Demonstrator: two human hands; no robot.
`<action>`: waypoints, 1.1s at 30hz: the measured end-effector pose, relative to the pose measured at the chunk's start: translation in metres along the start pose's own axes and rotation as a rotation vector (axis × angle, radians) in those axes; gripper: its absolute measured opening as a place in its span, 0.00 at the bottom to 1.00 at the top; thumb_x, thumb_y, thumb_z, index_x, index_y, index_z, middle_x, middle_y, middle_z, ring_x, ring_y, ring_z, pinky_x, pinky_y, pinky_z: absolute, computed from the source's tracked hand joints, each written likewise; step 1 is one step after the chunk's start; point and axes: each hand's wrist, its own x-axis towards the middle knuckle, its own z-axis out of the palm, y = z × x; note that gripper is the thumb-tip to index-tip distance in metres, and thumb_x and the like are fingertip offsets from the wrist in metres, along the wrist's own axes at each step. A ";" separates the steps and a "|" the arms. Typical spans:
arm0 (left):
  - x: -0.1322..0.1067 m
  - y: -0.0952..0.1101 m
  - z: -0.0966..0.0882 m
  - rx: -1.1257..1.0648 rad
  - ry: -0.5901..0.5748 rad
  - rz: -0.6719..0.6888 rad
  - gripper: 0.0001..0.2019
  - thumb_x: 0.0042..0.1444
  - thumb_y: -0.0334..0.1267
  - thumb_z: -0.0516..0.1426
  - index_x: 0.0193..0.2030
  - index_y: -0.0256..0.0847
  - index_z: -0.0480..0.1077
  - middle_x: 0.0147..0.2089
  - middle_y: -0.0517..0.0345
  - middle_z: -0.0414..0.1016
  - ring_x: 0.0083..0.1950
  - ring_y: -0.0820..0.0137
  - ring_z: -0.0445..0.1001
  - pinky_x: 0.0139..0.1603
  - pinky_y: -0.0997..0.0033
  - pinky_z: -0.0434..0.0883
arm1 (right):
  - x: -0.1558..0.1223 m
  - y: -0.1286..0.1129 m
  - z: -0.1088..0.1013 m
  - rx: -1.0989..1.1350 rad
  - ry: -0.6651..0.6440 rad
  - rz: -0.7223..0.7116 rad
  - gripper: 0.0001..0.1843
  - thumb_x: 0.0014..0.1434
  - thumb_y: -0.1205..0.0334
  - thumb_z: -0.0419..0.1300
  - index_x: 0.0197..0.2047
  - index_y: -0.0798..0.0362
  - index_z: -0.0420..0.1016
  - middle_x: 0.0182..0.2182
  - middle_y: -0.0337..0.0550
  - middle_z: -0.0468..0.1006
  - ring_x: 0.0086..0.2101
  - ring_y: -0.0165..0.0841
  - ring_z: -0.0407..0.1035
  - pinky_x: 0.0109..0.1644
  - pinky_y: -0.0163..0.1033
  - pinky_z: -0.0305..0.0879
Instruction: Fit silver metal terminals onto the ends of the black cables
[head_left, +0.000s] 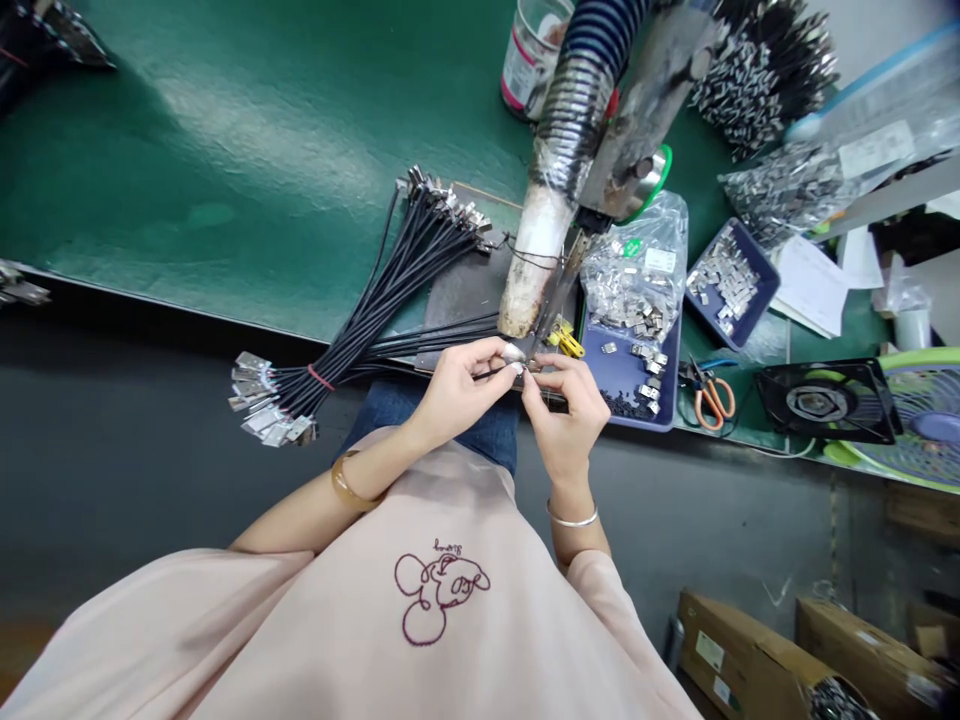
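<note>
My left hand (pixel 466 385) pinches a thin black cable (pixel 489 374) near its end, at the table's front edge. The fingertips of my right hand (pixel 564 405) are closed at that same end, almost touching the left ones; what they grip is too small to make out. A bundle of black cables (pixel 375 300) with metal connectors on both ends lies left of my hands, tied by a red band (pixel 321 378). Its near end sticks out past the edge. Just above my fingers hang a ribbed extraction hose (pixel 529 270) and a metal arm (pixel 637 110).
A blue tray (pixel 611 375) to the right holds metal connector shells, small black parts and a plastic bag (pixel 637 260). Beyond are a smaller bin (pixel 731 285) of shells, orange-handled pliers (pixel 712 400) and a black fan (pixel 825 402). A yellow clip-like tool (pixel 567 338) lies beside the tray.
</note>
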 end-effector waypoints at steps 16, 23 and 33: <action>-0.007 -0.001 -0.002 0.184 -0.065 0.009 0.04 0.58 0.33 0.57 0.36 0.35 0.73 0.31 0.59 0.73 0.31 0.75 0.70 0.32 0.78 0.67 | -0.005 0.001 -0.006 0.153 -0.059 0.307 0.06 0.66 0.59 0.57 0.37 0.49 0.65 0.36 0.39 0.81 0.26 0.26 0.76 0.29 0.31 0.73; -0.011 0.007 -0.011 0.355 -0.101 0.192 0.04 0.57 0.33 0.58 0.32 0.36 0.71 0.24 0.64 0.65 0.25 0.78 0.60 0.27 0.77 0.59 | 0.000 0.008 -0.009 0.469 -0.257 0.456 0.10 0.66 0.53 0.57 0.37 0.48 0.63 0.27 0.32 0.76 0.23 0.24 0.72 0.26 0.30 0.71; -0.013 0.007 -0.013 0.141 -0.235 -0.029 0.10 0.59 0.39 0.59 0.31 0.34 0.75 0.25 0.61 0.69 0.26 0.76 0.63 0.28 0.76 0.61 | -0.016 -0.008 -0.048 0.101 -0.038 0.303 0.05 0.64 0.60 0.60 0.40 0.49 0.77 0.25 0.33 0.78 0.18 0.24 0.67 0.23 0.32 0.64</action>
